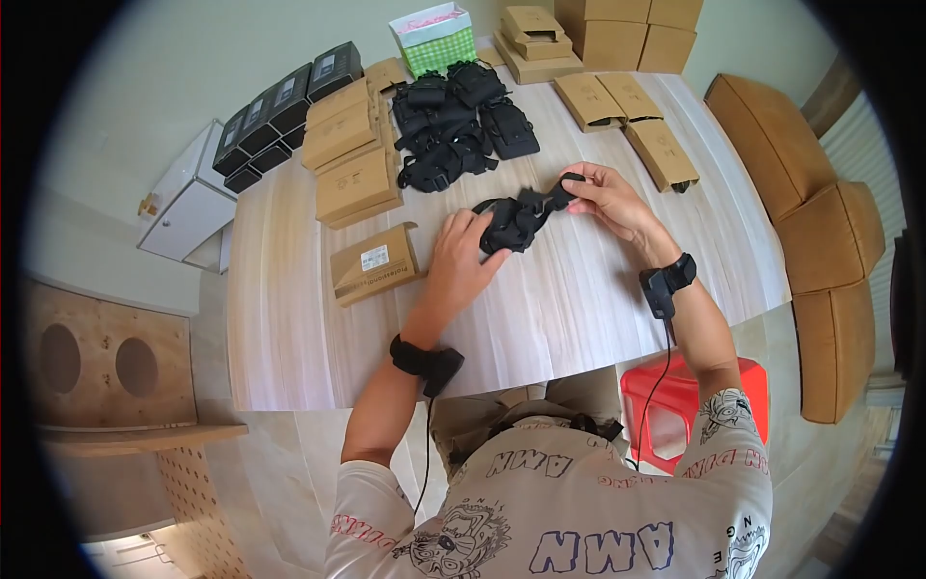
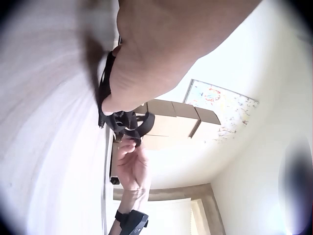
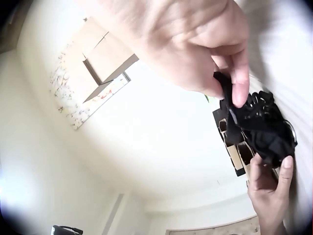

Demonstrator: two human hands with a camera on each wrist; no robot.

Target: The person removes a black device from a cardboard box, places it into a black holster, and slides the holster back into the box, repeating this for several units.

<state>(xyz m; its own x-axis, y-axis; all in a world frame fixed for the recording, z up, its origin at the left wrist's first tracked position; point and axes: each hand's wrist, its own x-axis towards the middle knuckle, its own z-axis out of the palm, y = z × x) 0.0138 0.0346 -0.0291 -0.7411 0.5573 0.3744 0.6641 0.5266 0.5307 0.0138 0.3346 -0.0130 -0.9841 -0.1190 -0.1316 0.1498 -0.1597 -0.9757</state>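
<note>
A bundle of black straps [image 1: 514, 228] lies on the table in front of the person, folded over itself in a loose heap. The left hand [image 1: 461, 255] grips its left side, with the thumb along the near edge and the fingers over the far side. Between thumb and fingers, the right hand [image 1: 610, 202] pinches one strap end [image 1: 571, 185] and holds it up to the right of the heap. The right wrist view shows this strap [image 3: 230, 105] running from the pinching fingertips down into the bundle, with the left hand [image 3: 270, 193] holding the lower end.
Left of the hands lies a cardboard box [image 1: 374, 264] with a white label. Behind are more black strap sets [image 1: 449, 125], stacked flat cartons [image 1: 352, 154], black boxes [image 1: 280, 111] and a green checked bag [image 1: 436, 43]. Cartons [image 1: 617, 101] stand back right; a red stool [image 1: 743, 386] is below the edge.
</note>
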